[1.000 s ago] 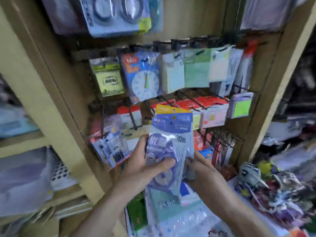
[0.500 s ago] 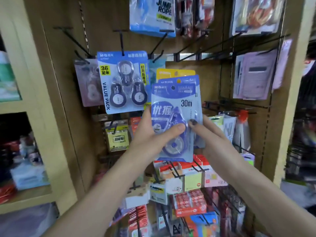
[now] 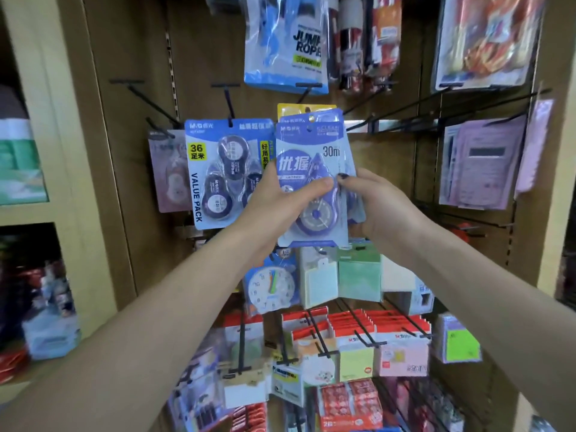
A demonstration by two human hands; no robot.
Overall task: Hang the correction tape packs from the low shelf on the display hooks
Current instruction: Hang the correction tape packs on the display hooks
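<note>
Left to right: blue three-dispenser "VALUE PACK" blister card (image 3: 218, 173) already hangs on a black wire display hook (image 3: 229, 102) at 9 o'clock of the work. Left hand (image 3: 282, 198) grips the purple-blue "30m" correction tape blister pack (image 3: 314, 182) at its left edge, thumb across the front. Right hand (image 3: 374, 202) pinches the right edge, fingers (image 3: 346, 179) curled behind. Looks like several packs stacked; a yellow card top (image 3: 299, 108) shows at 12 o'clock behind. Judgement: light, stiff card with a slick plastic bubble, so hold by the card edges and keep the punched hang hole (image 3: 310, 119) clear. Can't tell if it's on a hook yet. Containers: none in play.
</note>
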